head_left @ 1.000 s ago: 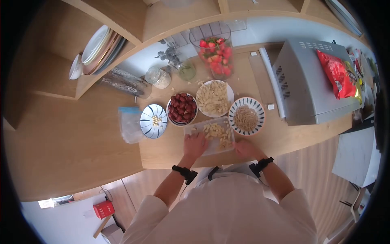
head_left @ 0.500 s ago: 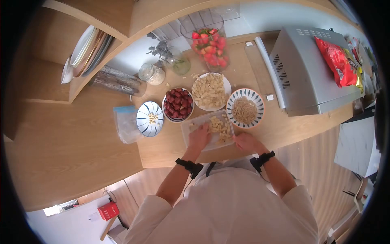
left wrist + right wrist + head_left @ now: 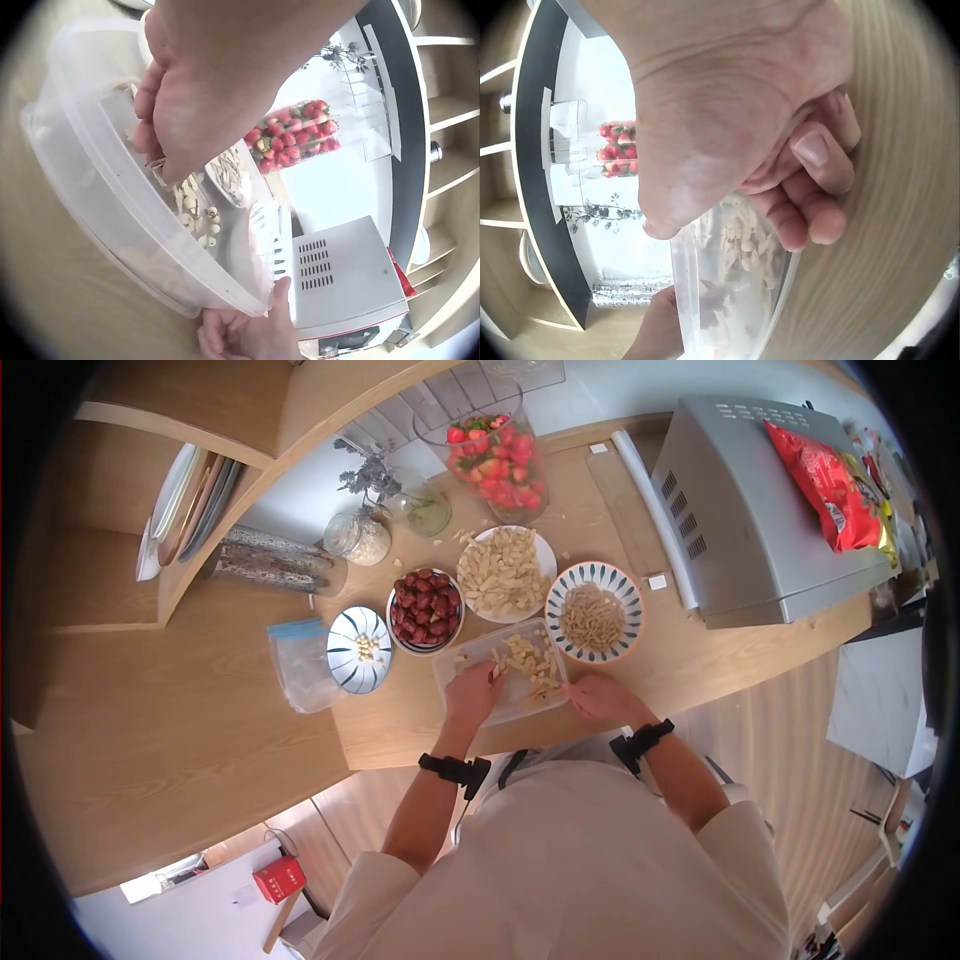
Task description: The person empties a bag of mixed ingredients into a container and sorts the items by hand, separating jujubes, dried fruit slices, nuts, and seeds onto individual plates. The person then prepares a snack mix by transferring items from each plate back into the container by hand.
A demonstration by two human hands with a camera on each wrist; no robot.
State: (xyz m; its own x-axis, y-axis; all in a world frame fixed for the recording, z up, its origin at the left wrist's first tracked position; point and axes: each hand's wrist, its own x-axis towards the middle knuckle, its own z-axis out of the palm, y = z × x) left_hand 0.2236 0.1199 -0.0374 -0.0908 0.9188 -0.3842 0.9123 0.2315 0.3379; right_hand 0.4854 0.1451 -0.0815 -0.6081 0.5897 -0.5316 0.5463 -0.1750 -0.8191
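Note:
A clear plastic container (image 3: 450,685) with pale dried pieces (image 3: 528,660) sits at the counter's front. My left hand (image 3: 472,693) reaches inside it, palm down; in the left wrist view its curled fingertips pinch a pale piece (image 3: 156,166). My right hand (image 3: 603,698) grips the container's right end, with the thumb (image 3: 660,227) at the rim and curled fingers (image 3: 795,225) outside the wall. Behind the container stand a bowl of red dates (image 3: 425,612), a white plate (image 3: 545,555) heaped with pale slices, and a patterned bowl (image 3: 632,600) of thin tan pieces.
A striped bowl (image 3: 345,660) with small pale kernels and a zip bag (image 3: 300,670) lie left. At the back are a glass jar (image 3: 360,540), a green vase (image 3: 425,510) and a tall clear container of strawberries (image 3: 500,470). A microwave (image 3: 725,530) bounds the right.
My left hand first moves deeper among the pale pieces, then draws back toward the container's left side. The right hand keeps its place at the right end. The head view has shifted.

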